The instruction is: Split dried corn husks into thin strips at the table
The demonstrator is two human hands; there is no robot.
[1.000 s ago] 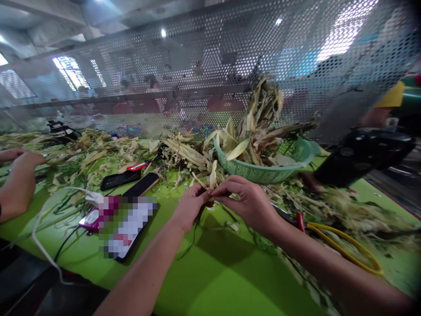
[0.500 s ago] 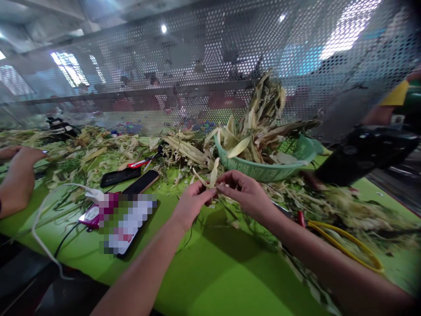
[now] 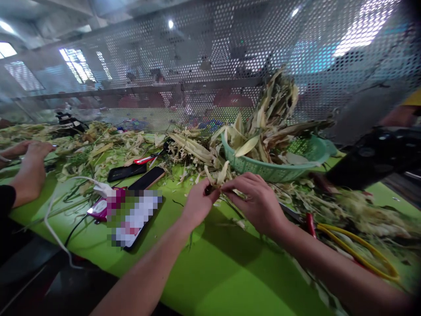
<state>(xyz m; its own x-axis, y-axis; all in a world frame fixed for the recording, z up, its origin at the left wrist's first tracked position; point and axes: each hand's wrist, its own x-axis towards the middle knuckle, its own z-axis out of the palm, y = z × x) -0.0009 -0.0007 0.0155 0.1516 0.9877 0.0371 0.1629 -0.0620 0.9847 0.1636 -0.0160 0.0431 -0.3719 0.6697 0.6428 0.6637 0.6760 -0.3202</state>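
Between my two hands is a small pale piece of corn husk [image 3: 222,174], its strips standing up above my fingers. My left hand [image 3: 199,201] is closed on its lower end. From the right, my right hand [image 3: 255,199] pinches at the same piece with thumb and forefinger. Both hands are just above the green tabletop [image 3: 210,263]. Behind them a green plastic basket [image 3: 263,168] holds dried corn husks [image 3: 276,109], some standing tall. Loose husks [image 3: 194,149] lie heaped left of the basket. My fingertips hide part of the piece.
Scissors with yellow handles [image 3: 362,250] lie beside my right forearm. To the left are a lit phone [image 3: 141,224], a dark phone [image 3: 146,179], a purple power bank [image 3: 101,206] with a white cable, and a red cutter [image 3: 144,160]. Another person's hands [image 3: 33,162] work at far left.
The view has shifted, so most things appear slightly further right. My right hand has turned a little, its back higher, with its fingers still at the husk. My left hand keeps hold.
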